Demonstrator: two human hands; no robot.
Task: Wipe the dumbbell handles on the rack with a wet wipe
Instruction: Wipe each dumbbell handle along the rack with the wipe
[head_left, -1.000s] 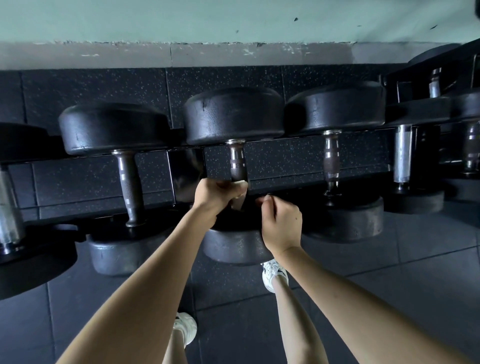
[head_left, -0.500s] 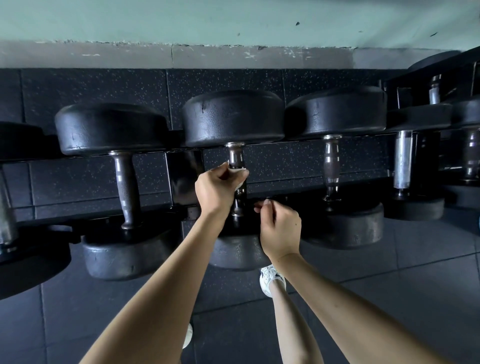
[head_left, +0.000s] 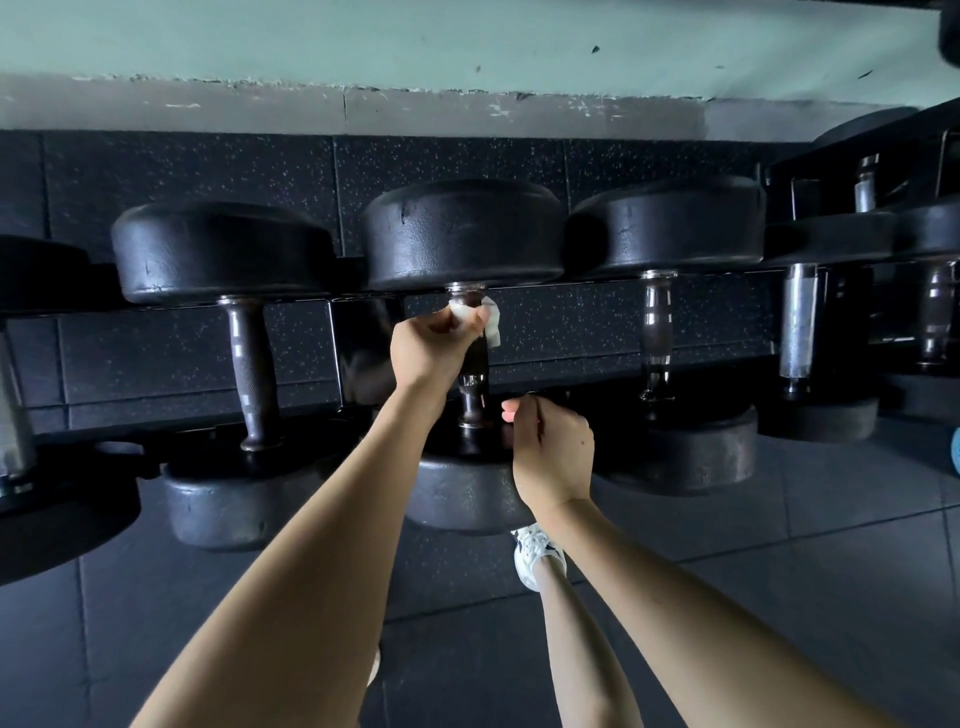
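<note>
Several black dumbbells lie side by side on a low rack (head_left: 358, 353). My left hand (head_left: 434, 345) grips the far end of the middle dumbbell's handle (head_left: 472, 382), with a white wet wipe (head_left: 491, 322) wrapped round the bar under its fingers. The wipe's edge sticks out to the right of the fingers. My right hand (head_left: 553, 454) holds the near head of that same dumbbell (head_left: 462, 501), fingers curled over its top edge. The far head (head_left: 462, 234) stands just above my left hand.
More dumbbells flank the middle one: one to the left (head_left: 249, 374), one to the right (head_left: 657, 338), and chrome-handled ones further right (head_left: 800, 322). A wall runs behind the rack. My white shoe (head_left: 535, 553) stands on the dark tiled floor below.
My left hand has slid with the wipe along the handle from its near end up to the far head. My right hand has stayed on the near head.
</note>
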